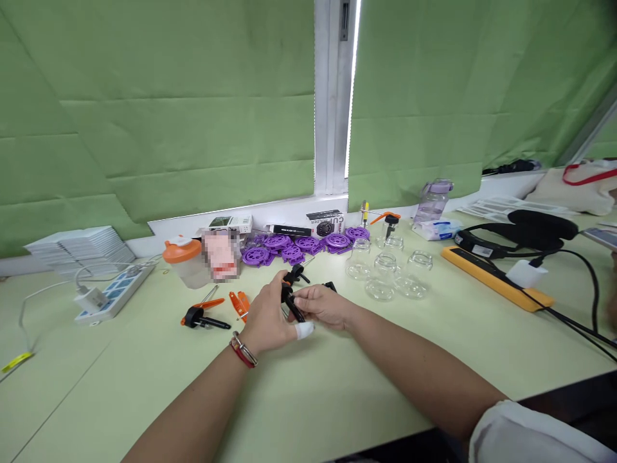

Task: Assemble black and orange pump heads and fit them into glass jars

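Observation:
Near the middle of the table my left hand [270, 315] is curled around a black tubular part [293, 305], with white tape on its thumb. My right hand [321, 305] closes its fingers on the same part from the right side; its fingertips are partly hidden. Just beyond the left fingers is a black piece with a thin rod [301, 273], and I cannot tell whether it is joined to the held part. Left of my hands lie a similar black assembly [195, 317] with an orange lever and some orange levers [240, 305]. A small black piece [330, 286] sits behind my right hand.
Purple wheel-shaped parts [277, 242] are heaped at the back. Several clear glass jars [380, 286] stand to the right. An orange-lidded cup [186, 267], a white power strip [116, 296], a yellow-orange bar [496, 280] with cables and a purple bottle [432, 202] surround the area.

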